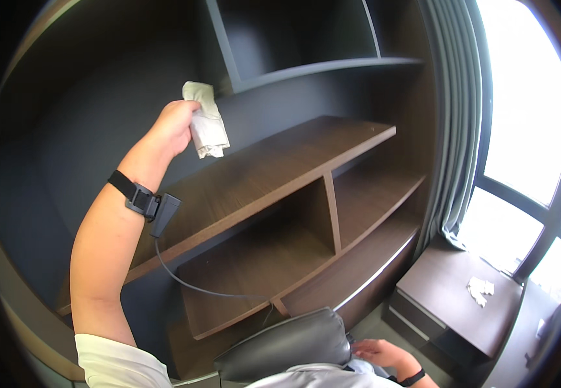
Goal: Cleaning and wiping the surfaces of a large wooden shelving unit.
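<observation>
My left hand is raised in front of a dark wood shelving unit and grips a folded white cloth. The cloth hangs above the long upper wooden shelf, apart from it. A black strap with a small device circles my left forearm, and a cable runs down from it. Low at the right, my right hand is beside the end of a black leather cushion, fingers pointing at it. Whether those fingers grip something there is unclear.
Grey-framed cabinet compartments hang above the shelf. Below are divided compartments with an upright panel. At the right, a low drawer cabinet stands by the window, a crumpled white cloth on top. A grey curtain hangs alongside.
</observation>
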Demonstrator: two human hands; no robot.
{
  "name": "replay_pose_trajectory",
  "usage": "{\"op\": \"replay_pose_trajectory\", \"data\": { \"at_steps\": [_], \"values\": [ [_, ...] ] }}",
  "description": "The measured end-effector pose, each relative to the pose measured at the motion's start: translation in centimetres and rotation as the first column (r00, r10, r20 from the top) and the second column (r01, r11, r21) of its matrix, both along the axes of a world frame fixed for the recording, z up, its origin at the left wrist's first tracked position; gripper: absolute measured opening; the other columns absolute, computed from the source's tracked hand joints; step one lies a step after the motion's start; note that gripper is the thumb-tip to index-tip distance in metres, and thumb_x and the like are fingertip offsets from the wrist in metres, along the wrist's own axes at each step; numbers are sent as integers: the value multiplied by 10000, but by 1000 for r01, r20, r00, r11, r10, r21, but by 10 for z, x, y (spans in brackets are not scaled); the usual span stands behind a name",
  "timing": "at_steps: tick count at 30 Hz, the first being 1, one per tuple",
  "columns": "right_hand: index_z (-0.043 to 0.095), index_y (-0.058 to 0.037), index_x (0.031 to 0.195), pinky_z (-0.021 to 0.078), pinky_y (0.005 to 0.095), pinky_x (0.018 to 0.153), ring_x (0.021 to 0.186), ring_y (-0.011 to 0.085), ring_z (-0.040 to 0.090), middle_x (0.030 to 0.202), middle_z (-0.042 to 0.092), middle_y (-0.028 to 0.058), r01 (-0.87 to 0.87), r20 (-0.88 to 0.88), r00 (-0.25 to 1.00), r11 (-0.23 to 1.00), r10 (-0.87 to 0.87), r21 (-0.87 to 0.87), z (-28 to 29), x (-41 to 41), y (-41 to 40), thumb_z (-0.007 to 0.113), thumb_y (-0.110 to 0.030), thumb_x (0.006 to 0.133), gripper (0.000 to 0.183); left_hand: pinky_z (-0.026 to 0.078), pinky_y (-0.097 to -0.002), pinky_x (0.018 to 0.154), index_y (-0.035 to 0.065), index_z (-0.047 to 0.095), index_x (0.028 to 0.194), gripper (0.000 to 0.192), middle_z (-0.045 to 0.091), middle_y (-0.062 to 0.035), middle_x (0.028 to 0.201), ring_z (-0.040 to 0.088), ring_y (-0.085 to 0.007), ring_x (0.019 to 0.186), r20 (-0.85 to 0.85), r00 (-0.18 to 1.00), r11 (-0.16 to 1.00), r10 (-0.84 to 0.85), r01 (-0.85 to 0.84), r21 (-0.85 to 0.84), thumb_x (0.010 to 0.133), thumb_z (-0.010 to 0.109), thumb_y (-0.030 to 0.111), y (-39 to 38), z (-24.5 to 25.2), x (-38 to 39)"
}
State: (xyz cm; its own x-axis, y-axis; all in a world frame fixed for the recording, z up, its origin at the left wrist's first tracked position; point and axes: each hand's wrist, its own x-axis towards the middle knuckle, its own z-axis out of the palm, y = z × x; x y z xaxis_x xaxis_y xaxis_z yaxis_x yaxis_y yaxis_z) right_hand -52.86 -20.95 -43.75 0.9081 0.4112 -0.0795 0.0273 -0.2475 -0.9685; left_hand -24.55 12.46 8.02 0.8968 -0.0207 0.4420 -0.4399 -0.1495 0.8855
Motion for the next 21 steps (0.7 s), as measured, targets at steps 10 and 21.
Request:
{"op": "replay_pose_trajectory", "data": {
  "at_steps": [10,21],
  "values": [
    [570,-17,1214,523,302,793,886,183,674,957,708,109,111,145,981,988,-126,107,84,34,14,589,-153,944,303,553,-352,823,-37,583,1090,244,684,-123,969,682,-211,904,-360,878,906,-315,391,160,971,515,165,-22,-60,-91],
    [476,4,1300,493,300,851,962,147,612,1059,643,98,-288,312,949,548,52,785,241,77,107,646,-193,919,462,498,-286,670,-22,622,941,239,647,-63,760,595,-107,703,-749,615,206,-246,789,579,959,539,202,-50,-114,-184]
  ]
}}
